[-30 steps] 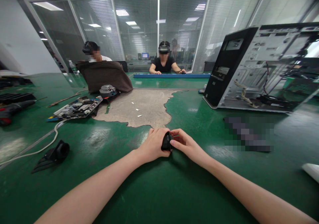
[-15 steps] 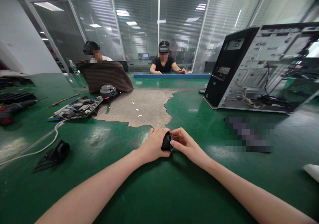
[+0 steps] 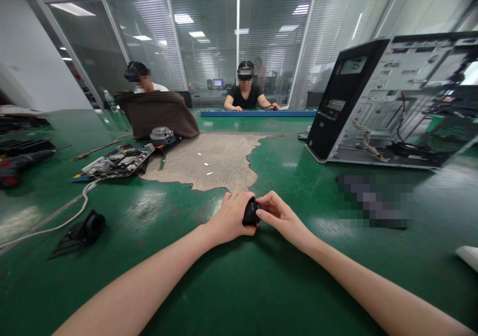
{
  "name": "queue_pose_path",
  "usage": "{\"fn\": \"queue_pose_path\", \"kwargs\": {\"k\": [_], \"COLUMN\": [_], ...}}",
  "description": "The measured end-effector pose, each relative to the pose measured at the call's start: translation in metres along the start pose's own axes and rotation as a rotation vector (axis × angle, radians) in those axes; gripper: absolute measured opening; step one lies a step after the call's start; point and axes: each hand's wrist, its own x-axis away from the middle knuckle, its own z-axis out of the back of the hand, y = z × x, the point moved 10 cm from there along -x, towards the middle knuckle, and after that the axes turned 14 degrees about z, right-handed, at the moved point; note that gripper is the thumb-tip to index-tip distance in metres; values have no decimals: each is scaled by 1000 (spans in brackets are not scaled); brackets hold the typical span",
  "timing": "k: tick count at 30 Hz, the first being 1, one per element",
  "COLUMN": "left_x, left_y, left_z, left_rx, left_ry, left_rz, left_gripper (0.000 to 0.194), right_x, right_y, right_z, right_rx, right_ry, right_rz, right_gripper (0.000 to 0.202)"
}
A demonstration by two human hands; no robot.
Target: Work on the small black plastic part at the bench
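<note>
My left hand [image 3: 231, 219] is wrapped around a small black plastic part [image 3: 250, 212], low over the green tabletop [image 3: 239, 286]. The part's right side shows beyond my curled fingers, and the rest of it is hidden in my palm. From the right, my right hand [image 3: 278, 215] meets the part's edge with thumb and fingertips drawn together. Exactly what those fingertips pinch is too small to make out. Both hands are close together, just in front of a bare, worn patch [image 3: 220, 159] of the table.
To the right stands an open computer case [image 3: 347, 102]. Left of me lie a black funnel-shaped part [image 3: 87, 229], a white cable [image 3: 80, 209], a circuit board [image 3: 115, 164] and a power drill [image 3: 26, 162]. A brown padded object [image 3: 157, 114] stands behind them. Two people sit across the table.
The black part has turned very slightly in my left hand. Both hands stay in nearly the same place.
</note>
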Motion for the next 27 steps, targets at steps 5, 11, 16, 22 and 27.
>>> {"fn": "queue_pose_path", "kwargs": {"k": [5, 11, 16, 22, 27], "left_x": [-1, 0, 0, -1, 0], "left_y": [-1, 1, 1, -1, 0], "left_z": [-1, 0, 0, -2, -1], "left_rx": [-11, -16, -9, -12, -8], "left_ry": [14, 11, 0, -4, 0], "left_rz": [-13, -17, -3, 3, -1], "left_gripper": [57, 59, 57, 56, 60], "right_x": [0, 2, 1, 0, 1], "right_y": [4, 3, 2, 6, 4], "right_z": [1, -2, -1, 1, -4], "right_rx": [38, -18, -13, 42, 16], "right_ry": [-10, -42, -13, -6, -73], "right_rz": [4, 17, 18, -17, -4], "right_gripper": [24, 23, 16, 24, 23]}}
